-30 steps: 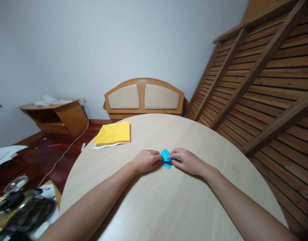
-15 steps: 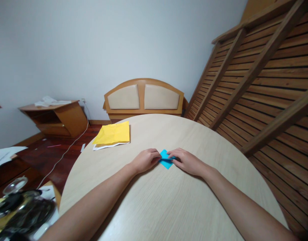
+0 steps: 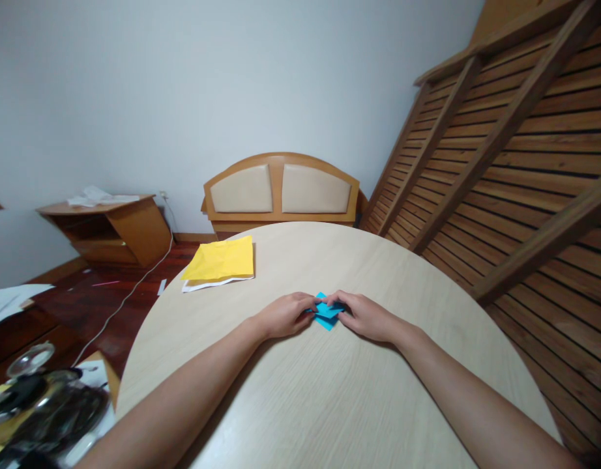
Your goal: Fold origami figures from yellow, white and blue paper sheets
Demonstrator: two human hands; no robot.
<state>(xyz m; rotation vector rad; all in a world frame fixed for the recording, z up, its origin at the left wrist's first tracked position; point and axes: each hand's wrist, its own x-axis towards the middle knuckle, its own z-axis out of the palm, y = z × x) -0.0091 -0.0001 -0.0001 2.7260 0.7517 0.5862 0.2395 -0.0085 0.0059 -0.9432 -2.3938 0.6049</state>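
A small piece of blue folded paper (image 3: pixel 326 321) lies on the round pale wooden table (image 3: pixel 300 397), with one corner pointing toward me and one away. Its middle layer stands partly raised as a flap. My left hand (image 3: pixel 291 314) grips the left side of the paper between thumb and fingers. On the opposite side, my right hand (image 3: pixel 358 312) pinches the right edge, its index finger reaching over the top. The fingers hide both side corners of the paper.
Yellow paper (image 3: pixel 219 258) over white sheets lies at the table's far left. Beyond the table stands a headboard (image 3: pixel 281 185). Wooden slats (image 3: pixel 515 176) lean along the right. At lower left is a cluttered box (image 3: pixel 51 404), and a low cabinet (image 3: pixel 119 228) stands by the wall.
The paper's middle flap, earlier seen nearly edge-on as a thin ridge, now leans toward me and shows a broader face. Both hands have shifted only slightly.
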